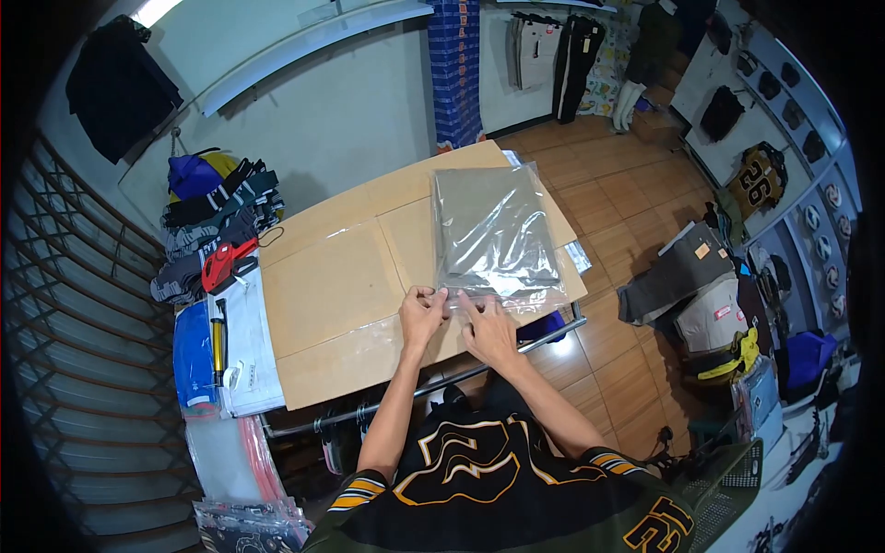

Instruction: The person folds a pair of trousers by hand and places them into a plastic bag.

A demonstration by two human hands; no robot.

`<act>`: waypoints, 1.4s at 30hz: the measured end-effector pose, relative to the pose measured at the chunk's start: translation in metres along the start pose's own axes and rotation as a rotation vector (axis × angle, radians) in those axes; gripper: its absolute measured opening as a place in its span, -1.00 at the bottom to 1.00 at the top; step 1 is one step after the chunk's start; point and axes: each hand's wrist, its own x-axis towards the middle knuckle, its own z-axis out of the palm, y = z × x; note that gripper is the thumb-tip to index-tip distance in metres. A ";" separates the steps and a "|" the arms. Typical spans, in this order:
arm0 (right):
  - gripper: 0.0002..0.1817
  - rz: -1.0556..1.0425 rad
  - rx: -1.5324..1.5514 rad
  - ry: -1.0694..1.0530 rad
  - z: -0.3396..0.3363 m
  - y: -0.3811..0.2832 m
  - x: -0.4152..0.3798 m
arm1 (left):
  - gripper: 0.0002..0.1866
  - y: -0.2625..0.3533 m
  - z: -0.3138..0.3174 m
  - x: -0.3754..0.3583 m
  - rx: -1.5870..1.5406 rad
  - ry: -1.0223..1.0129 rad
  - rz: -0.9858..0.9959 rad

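Clear plastic bag [498, 241], one, holding one folded grey garment, lies on the cardboard-topped table [327, 286] at its right end, its open mouth at the near edge.

Hands: two, both ours. Left hand [422, 311] pinches the bag's flap at the near edge between thumb and fingertips, a narrow grip on the film. Right hand [489, 329] is just beside it; its fingers press the same flap flat onto the bag, so it holds the film down rather than enclosing it.

Handling note, as we judge it: the flap wants to be pulled taut and square to the bag's mouth with the left, while the right smooths outward from the middle, so no crease or trapped air spoils the closure. The garment should stay clear of the seal line.

Other stock counted:
- red-and-black tool [226, 264], one, at the table's left edge
- stack of folded dark garments [217, 221], number not countable, at the far left corner
- blue packet [195, 355] and white packet [249, 346], one each, along the left edge
- yellow hand pump [219, 336], one, between them.
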 end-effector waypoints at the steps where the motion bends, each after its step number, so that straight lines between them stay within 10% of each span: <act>1: -0.26 0.004 -0.001 0.003 0.000 0.004 -0.006 | -0.64 -0.002 0.001 0.003 0.013 0.017 0.026; 11: -0.68 0.639 0.488 0.788 -0.048 0.105 -0.036 | -0.66 -0.007 -0.016 -0.010 -0.152 -0.185 0.053; 13: -0.66 0.828 0.898 0.410 -0.064 0.129 -0.034 | -0.66 -0.006 -0.019 -0.011 -0.147 -0.201 0.025; 22: -0.75 0.742 0.819 0.152 -0.058 0.173 -0.033 | -0.66 -0.005 -0.024 -0.011 -0.147 -0.212 -0.028; 42: -0.74 0.818 0.970 0.147 -0.059 0.158 -0.034 | -0.72 -0.010 -0.025 -0.014 -0.198 -0.203 -0.057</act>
